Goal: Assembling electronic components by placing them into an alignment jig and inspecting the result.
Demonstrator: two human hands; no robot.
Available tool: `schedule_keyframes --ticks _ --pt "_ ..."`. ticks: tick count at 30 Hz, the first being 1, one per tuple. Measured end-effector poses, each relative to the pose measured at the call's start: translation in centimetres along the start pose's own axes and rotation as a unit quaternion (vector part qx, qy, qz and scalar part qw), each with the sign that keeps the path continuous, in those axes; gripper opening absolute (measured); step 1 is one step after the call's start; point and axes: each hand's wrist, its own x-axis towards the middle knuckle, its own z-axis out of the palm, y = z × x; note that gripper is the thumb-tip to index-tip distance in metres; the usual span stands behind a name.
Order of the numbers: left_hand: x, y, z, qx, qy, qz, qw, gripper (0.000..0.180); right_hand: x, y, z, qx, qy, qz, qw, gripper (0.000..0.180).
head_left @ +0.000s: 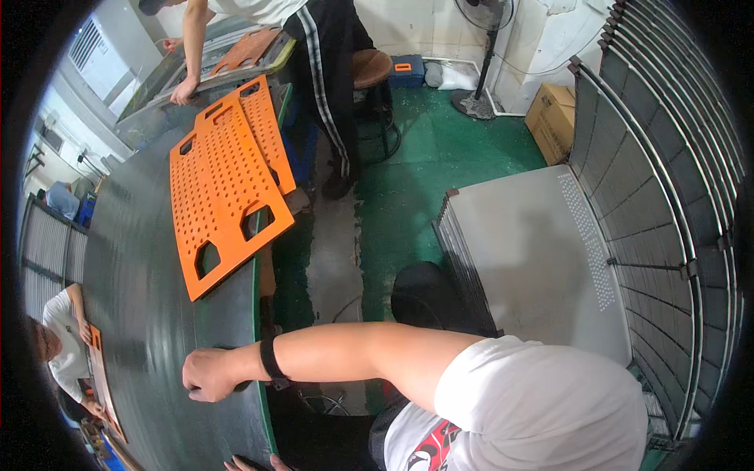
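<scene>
My right arm, with a black band at the wrist, stretches across to the dark tabletop [149,259]. At its end my right hand [210,375] is closed in a fist, low over the table near its edge. Whatever the fingers may hold is hidden, though a bit of something dark shows beside the wrist. Only the fingertips of my left hand [255,464] come into view at the bottom edge, apart from one another by the table edge. Beyond my right hand lies an orange perforated panel [220,180] with cut-out handles, overlapping a second orange panel [267,129]; neither is touched by my hands.
A person [322,86] leans over the table's far end near another orange panel [246,49]. Across the table, another person [64,334] holds an orange-edged panel [102,381]. A stack of grey panels [526,251], a wire rack [652,173], a carton [552,122], a stool [371,69] and a fan stand [476,104] are around.
</scene>
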Motion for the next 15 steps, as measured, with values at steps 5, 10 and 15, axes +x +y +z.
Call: schedule_keyframes --ticks 5,10,15 --pt "0.5 -0.1 0.4 0.012 0.024 0.008 1.000 0.079 0.6 0.0 -1.1 0.078 0.008 0.032 0.996 0.024" --pt "0.3 0.2 0.0 -0.006 0.016 0.006 1.000 0.081 0.3 0.1 -1.3 0.083 0.028 0.032 0.996 0.027" --pt "0.3 0.0 0.1 -0.019 0.000 0.016 1.000 0.082 0.3 0.0 -1.6 0.108 0.041 0.059 0.992 0.029"
